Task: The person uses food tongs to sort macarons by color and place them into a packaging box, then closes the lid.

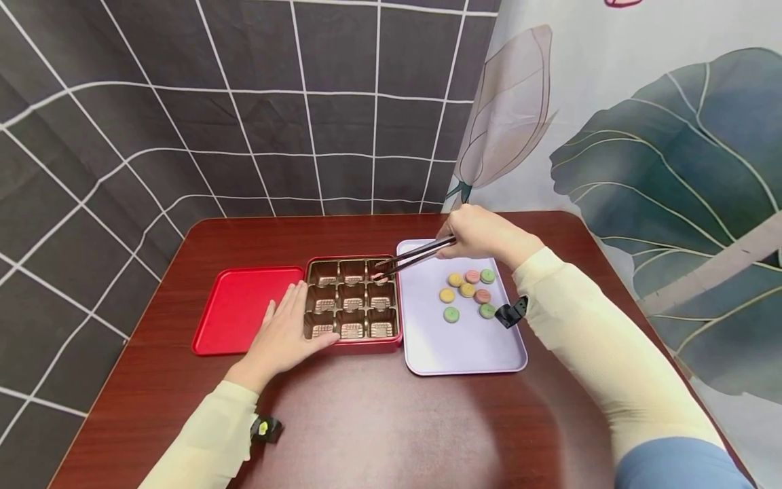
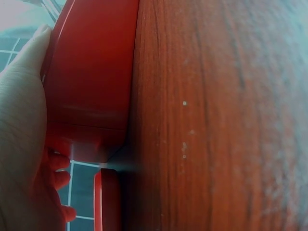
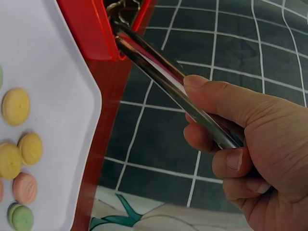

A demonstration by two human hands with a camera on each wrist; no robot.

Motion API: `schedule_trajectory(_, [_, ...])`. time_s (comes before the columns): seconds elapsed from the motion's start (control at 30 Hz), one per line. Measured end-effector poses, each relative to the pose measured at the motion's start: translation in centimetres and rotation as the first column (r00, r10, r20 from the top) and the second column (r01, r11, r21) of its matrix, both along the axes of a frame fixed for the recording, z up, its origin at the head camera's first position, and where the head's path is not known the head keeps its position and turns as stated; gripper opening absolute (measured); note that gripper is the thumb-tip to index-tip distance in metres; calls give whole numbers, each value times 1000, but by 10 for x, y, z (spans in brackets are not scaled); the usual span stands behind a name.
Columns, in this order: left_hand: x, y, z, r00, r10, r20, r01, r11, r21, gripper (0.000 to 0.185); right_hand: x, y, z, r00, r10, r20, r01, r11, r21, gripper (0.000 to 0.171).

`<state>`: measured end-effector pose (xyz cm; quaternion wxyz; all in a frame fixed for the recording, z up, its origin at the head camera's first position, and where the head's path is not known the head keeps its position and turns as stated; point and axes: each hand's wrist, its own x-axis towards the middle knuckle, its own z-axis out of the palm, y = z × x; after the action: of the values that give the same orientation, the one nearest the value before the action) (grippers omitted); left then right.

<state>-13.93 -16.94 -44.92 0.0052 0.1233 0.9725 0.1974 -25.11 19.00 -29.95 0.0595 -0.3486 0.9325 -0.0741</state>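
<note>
My right hand (image 1: 479,234) grips a pair of slim metal tongs (image 3: 163,79), thumb on one side and fingers curled round the other. The tongs' tips reach into the back right compartment of a red box (image 1: 366,346) with a gold divided insert (image 1: 351,297). A pink macaron (image 1: 379,276) shows at the tips in that compartment. My left hand (image 1: 284,333) rests on the box's front left corner, its fingers extended along the left side and the thumb along the front rim. In the left wrist view that thumb lies over the box wall (image 2: 91,72).
A lilac tray (image 1: 427,346) right of the box carries several yellow, pink and green macarons (image 1: 467,290). The red lid (image 1: 235,312) lies flat left of the box. All stand on a brown wooden table (image 1: 391,421), with a dark gridded curtain (image 1: 263,122) behind.
</note>
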Motion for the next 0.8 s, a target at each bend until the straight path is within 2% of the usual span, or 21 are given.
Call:
schedule_trajectory(0.13, [0, 0, 0, 1000, -1, 1, 1, 1000, -2, 118, 5, 12, 0, 999, -36, 15, 37, 999, -38, 28])
schedule_trajectory(0.47, [-1, 1, 1, 1000, 10, 1, -10, 1000, 13, 115, 23, 51, -8, 994, -112, -20, 108, 986, -126, 31])
schedule_trajectory(0.8, [0, 0, 1, 1000, 10, 10, -11, 1000, 20, 116, 49, 93, -20, 967, -255, -10, 249, 949, -193, 37])
